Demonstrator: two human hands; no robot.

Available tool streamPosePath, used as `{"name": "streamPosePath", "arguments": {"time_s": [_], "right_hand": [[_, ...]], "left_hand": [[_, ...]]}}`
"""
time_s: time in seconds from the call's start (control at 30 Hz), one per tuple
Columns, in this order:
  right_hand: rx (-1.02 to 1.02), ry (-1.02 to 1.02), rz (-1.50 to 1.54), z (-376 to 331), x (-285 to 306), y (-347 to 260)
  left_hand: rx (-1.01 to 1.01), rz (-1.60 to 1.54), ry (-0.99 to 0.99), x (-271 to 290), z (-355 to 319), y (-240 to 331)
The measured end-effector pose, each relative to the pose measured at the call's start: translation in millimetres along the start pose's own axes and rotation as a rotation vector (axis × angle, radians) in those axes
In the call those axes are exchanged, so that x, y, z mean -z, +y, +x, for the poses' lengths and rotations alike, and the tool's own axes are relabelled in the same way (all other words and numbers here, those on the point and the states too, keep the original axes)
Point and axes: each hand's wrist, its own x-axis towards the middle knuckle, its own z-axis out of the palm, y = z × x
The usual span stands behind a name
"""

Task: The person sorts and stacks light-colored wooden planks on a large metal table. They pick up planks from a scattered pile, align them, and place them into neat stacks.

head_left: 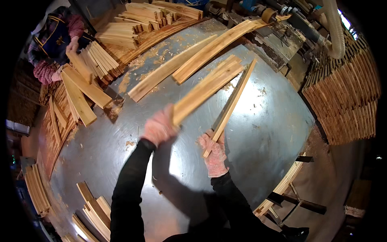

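Both my hands wear pinkish knit gloves and are raised over a metal-topped table [189,165]. My left hand [160,126], a little smeared by motion, grips the near end of a wide wooden board [207,89], its broad face up. In my right hand [213,151] a narrower wooden strip [234,107] is held near its lower end, turned on edge and slanting away to the upper right. Beyond them two more boards lie on the metal: a plank [171,68] and a longer plank [217,50] reaching toward the machine.
A machine with a roller [269,15] stands at the far right, beside a ridged hose [333,30]. Stacked wood strips [342,90] rise at right. At far left a co-worker [60,38] handles boards [86,86]. More strips [96,211] lie near left; a rack [296,193] stands near right.
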Motion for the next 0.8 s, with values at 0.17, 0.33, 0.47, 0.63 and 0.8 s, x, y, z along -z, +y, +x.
{"name": "streamPosePath", "arguments": {"time_s": [0.17,0.33,0.47,0.63,0.8], "right_hand": [[-0.314,0.149,-0.702,-63,3,-18],[-0.588,0.09,-0.074,-111,-19,-71],[-0.613,0.082,-0.076,-130,-3,-85],[-0.671,0.099,-0.033,-119,-7,-94],[-0.768,0.201,-0.016,-118,-6,-98]], "left_hand": [[-0.111,-1.076,-0.288,-41,-126,84],[-0.381,-0.781,-0.117,-41,-109,41],[-0.173,0.265,0.608,34,4,-12],[0.241,0.289,0.341,16,88,-60],[0.208,0.529,0.543,22,113,-93]]}}
